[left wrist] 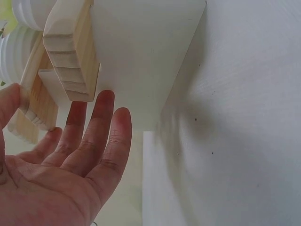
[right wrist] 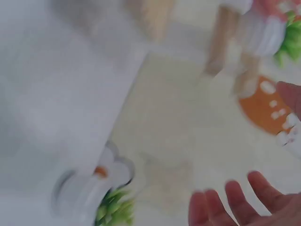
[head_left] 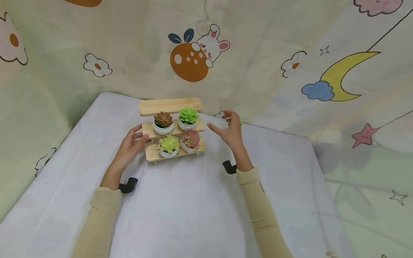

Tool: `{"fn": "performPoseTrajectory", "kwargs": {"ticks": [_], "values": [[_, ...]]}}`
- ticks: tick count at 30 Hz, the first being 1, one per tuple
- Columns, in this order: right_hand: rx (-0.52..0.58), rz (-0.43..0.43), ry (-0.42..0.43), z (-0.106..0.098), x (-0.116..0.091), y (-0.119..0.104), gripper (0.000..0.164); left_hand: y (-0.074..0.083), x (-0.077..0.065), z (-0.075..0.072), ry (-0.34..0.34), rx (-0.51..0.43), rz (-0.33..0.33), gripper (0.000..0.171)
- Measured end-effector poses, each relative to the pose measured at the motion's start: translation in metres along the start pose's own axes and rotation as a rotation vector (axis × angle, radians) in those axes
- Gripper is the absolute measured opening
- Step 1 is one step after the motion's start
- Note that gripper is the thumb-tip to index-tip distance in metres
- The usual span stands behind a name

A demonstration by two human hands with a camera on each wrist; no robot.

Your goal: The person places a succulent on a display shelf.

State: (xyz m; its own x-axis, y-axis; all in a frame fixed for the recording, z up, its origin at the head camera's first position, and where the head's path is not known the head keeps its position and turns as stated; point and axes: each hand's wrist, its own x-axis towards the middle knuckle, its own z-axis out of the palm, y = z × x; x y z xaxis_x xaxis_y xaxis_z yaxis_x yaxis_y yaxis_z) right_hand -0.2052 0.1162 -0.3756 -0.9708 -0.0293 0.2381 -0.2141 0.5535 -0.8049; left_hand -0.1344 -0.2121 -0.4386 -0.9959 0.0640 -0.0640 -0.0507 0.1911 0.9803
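Note:
A three-tier wooden stand [head_left: 169, 106] stands at the back of the table. On its middle shelf sit a brownish succulent [head_left: 163, 120] and a bright green one [head_left: 188, 115], both in white pots. The lowest shelf bears a yellow-green succulent [head_left: 169, 144] and a pink one [head_left: 191, 139]. My left hand [head_left: 128, 145] pinches the left end of the middle shelf [left wrist: 40, 101] between thumb and index finger, its other fingers extended near the lowest shelf. My right hand [head_left: 233, 134] is spread in the air right of the stand, holding nothing. Behind it, mostly hidden, is another green potted plant [right wrist: 115, 207].
A white cloth covers the table [head_left: 187, 208]. Right behind it hangs a printed curtain [head_left: 258, 53] with a rabbit and moon. Black wrist-worn pieces [head_left: 129, 185] stick out beside both forearms. The top shelf bears no pots.

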Motion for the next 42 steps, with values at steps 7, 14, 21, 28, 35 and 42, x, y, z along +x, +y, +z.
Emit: {"fn": "performPoseTrajectory", "kwargs": {"ticks": [7, 14, 21, 28, 35, 42], "values": [[-0.215, 0.191, 0.155, -0.014, 0.015, 0.056, 0.087, -0.001, 0.000, -0.001, 0.004, -0.008, 0.003, 0.074], [-0.106, 0.407, 0.133, -0.015, 0.017, 0.085, 0.094, -0.002, 0.000, 0.001, 0.009, -0.010, 0.004, 0.073], [0.006, 0.492, 0.106, -0.009, 0.027, 0.095, 0.092, -0.001, -0.001, -0.001, 0.009, -0.007, 0.010, 0.072], [-0.043, 0.528, 0.100, -0.004, 0.033, 0.106, 0.085, -0.002, -0.001, 0.000, 0.011, -0.013, 0.004, 0.072], [-0.065, 0.539, 0.095, -0.004, 0.032, 0.114, 0.082, -0.003, -0.001, 0.000, 0.016, -0.002, 0.004, 0.072], [-0.011, 0.524, 0.089, -0.007, 0.032, 0.100, 0.084, -0.005, -0.001, -0.001, 0.018, 0.002, 0.010, 0.071]]}}
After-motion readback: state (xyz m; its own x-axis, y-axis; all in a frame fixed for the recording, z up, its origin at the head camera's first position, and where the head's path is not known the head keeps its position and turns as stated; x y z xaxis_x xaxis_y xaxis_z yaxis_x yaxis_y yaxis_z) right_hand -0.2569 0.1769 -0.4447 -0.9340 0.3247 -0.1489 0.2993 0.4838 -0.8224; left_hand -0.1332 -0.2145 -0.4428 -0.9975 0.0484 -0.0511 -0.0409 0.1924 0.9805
